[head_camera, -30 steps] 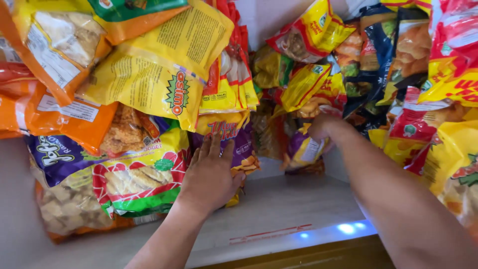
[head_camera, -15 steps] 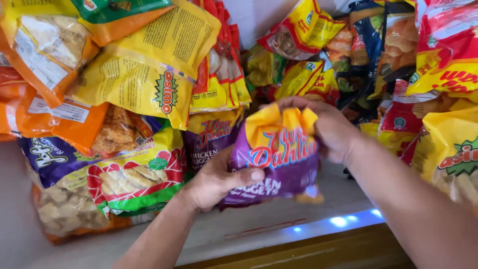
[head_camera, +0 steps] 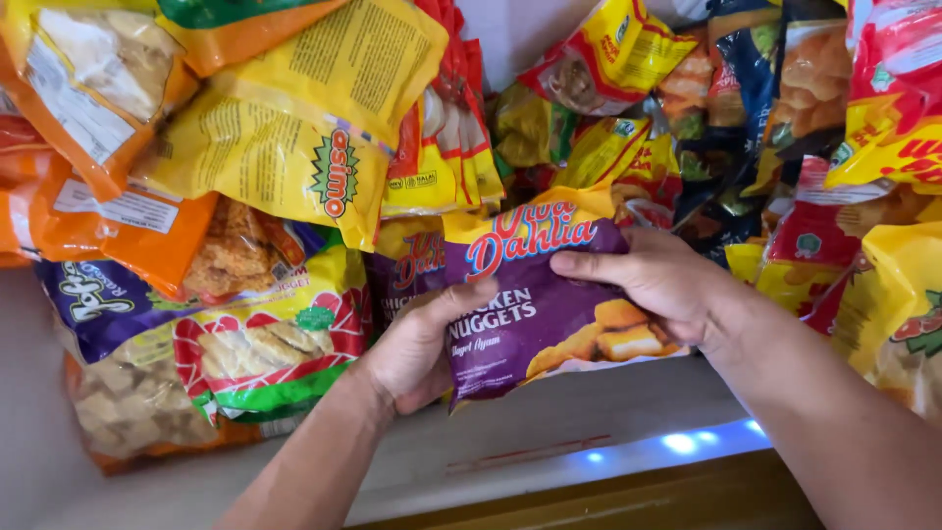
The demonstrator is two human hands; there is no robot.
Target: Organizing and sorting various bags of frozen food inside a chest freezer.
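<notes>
- A chest freezer [head_camera: 549,442] packed with frozen-food bags;
- left hand [head_camera: 417,344] and right hand [head_camera: 653,280] grip a purple nugget bag [head_camera: 535,314], centre, near the rim;
- keeping both grips firm seems wise; yellow bags [head_camera: 294,137] crowd far left.

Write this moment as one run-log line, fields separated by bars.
left hand: grips purple plastic food packet lower left edge | right hand: holds its right side | surroundings: yellow plastic packets piled in freezer
</notes>
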